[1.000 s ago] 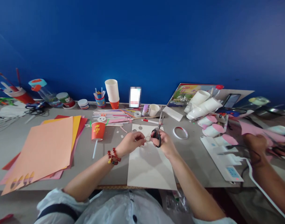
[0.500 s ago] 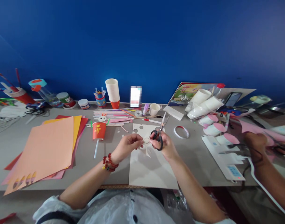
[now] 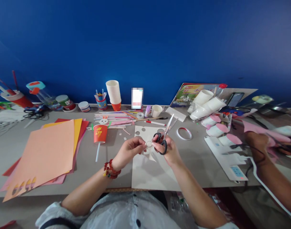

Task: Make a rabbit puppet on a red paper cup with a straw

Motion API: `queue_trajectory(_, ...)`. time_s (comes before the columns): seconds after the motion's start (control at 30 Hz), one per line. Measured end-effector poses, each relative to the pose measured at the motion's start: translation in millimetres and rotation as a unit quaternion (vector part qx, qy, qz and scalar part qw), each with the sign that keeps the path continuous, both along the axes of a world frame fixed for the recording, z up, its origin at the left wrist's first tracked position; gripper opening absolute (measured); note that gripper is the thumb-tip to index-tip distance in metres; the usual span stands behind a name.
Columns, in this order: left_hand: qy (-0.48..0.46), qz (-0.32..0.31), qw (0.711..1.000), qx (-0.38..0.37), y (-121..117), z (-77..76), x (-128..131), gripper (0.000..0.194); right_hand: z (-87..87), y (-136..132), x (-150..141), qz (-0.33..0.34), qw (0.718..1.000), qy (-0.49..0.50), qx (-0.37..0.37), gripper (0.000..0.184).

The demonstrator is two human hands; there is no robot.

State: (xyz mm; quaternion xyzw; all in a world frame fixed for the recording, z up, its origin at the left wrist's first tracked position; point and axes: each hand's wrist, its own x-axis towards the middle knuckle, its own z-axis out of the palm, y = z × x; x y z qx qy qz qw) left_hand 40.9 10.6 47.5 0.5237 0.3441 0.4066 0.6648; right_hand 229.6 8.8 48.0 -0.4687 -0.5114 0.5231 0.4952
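My left hand (image 3: 129, 149) pinches a small white paper circle (image 3: 148, 144) between thumb and fingers, above a white sheet (image 3: 150, 173) that has round holes cut in its far end. My right hand (image 3: 168, 149) holds black-handled scissors (image 3: 163, 137) with the blades apart and pointing up and to the right; its fingertips also touch the circle. A red bead bracelet sits on my left wrist (image 3: 110, 168).
An orange paper cup on a straw (image 3: 99, 133) stands left of the sheet, past it a stack of coloured paper (image 3: 47, 152). A tape ring (image 3: 184, 133), white cups (image 3: 207, 103) and strips (image 3: 116, 120) lie behind. Another person's arm (image 3: 269, 162) works at the right.
The scissor blades have opened and tilted further right. Both hands with the paper circle stayed nearly in place; my left wrist dropped slightly.
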Motion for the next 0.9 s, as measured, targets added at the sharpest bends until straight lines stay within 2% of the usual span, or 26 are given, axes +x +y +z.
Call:
queue_trajectory(0.1, -0.005, 0.031, 0.999, 0.014, 4, -1.2, -6, 0.027, 1.0, -2, 1, -0.003, 1.000, -0.009, -0.011, 0.024)
queue_trajectory(0.27, -0.010, 0.201, 0.977, 0.075, 28, 10.3, -45, 0.020, -6.9, -7, 11, -0.009, 0.999, -0.019, -0.037, 0.029)
queue_trajectory(0.33, -0.004, 0.229, 0.971, 0.070, 34, 15.4, -58, 0.019, -12.8, -9, 15, -0.014, 0.998, -0.015, -0.052, 0.031)
queue_trajectory(0.4, 0.026, 0.210, 0.976, 0.061, 33, 16.0, -61, 0.018, -18.2, -11, 16, -0.008, 0.997, -0.008, -0.070, 0.032)
queue_trajectory(0.5, 0.052, 0.162, 0.984, 0.048, 23, 8.2, -49, 0.018, -22.9, -13, 12, 0.015, 0.996, -0.007, -0.086, 0.033)
queue_trajectory(0.67, 0.029, 0.112, 0.993, 0.006, 8, -4.6, -26, 0.019, -25.9, -20, 5, 0.103, 0.991, -0.032, -0.074, 0.033)
queue_trajectory(0.77, -0.003, 0.096, 0.995, -0.010, 6, -3.7, -23, 0.019, -27.2, -25, 3, 0.157, 0.983, -0.038, -0.081, 0.038)
queue_trajectory(0.9, -0.028, 0.090, 0.995, -0.023, 5, 0.2, -23, 0.019, -26.0, -31, -1, 0.191, 0.976, -0.027, -0.102, 0.042)
